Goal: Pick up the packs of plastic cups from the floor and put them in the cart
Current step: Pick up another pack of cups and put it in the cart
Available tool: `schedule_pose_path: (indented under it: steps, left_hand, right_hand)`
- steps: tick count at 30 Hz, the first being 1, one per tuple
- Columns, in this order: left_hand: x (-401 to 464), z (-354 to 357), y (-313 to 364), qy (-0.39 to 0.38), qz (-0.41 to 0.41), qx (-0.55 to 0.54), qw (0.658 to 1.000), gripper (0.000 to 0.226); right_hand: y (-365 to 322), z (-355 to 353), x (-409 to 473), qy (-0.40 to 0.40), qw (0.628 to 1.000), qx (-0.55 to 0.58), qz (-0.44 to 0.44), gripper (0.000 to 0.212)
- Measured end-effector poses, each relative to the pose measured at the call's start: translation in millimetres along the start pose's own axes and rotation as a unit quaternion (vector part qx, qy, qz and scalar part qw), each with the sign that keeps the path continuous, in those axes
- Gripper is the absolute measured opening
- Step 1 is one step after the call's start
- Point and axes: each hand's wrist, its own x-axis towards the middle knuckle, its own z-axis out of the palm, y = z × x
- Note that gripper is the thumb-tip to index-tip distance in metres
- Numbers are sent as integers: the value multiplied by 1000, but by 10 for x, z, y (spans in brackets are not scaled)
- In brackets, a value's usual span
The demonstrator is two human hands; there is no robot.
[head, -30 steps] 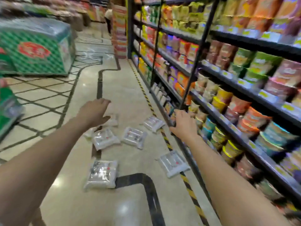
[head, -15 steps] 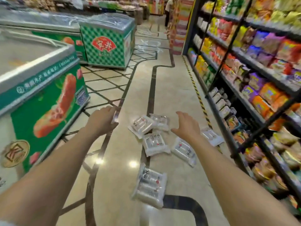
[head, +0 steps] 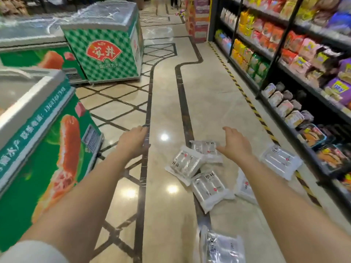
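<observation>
Two bare hands reach forward over the shop floor (head: 209,103), both holding nothing. The right hand (head: 236,144) is spread wide, thumb out, above a loose cluster of packs of plastic cups (head: 208,184). The left hand (head: 133,142) has relaxed fingers and hangs well to the left of the packs, over a dark inlaid stripe. The packs are flat, clear plastic bags with white contents, black characters and a small red mark. Three overlap just below the right hand, one lies partly hidden under the right forearm, another lies to its right beside the snack shelf (head: 303,88), and one lies nearer the person. Green freezers (head: 106,52) stand far left.
</observation>
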Motion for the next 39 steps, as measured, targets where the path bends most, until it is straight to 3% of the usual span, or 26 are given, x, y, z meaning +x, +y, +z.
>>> schedule_pose_path:
  steps: [7,15,20,31,36,39]
  left_hand:
    - [1945,199,-458,-23,80,5,997,56]
    - [4248,1336,-752,-98,180,-17,979,58]
    - [4963,2542,-720,-137,187,-46,972,58]
    - [5877,6442,-441,-177,225,-51,957,62]
    - [6073,7390,-361,-271,121,-125,947,79]
    - [6106,7611,-320,-347,82,-190,915,69]
  right_hand:
    - [-184,393,1239,-17,989,21,148,71]
    - [-330,1599,2725,-51,947,73,308,67]
    - [-133,2632,3329,-83,914,124,377,69]
    - [769,6211,4046,-79,864,212,449,89]
    - [1002,6865,4153,-74,825,287,481,99]
    - [1009,6992,4147,-54,819,306,483,92]
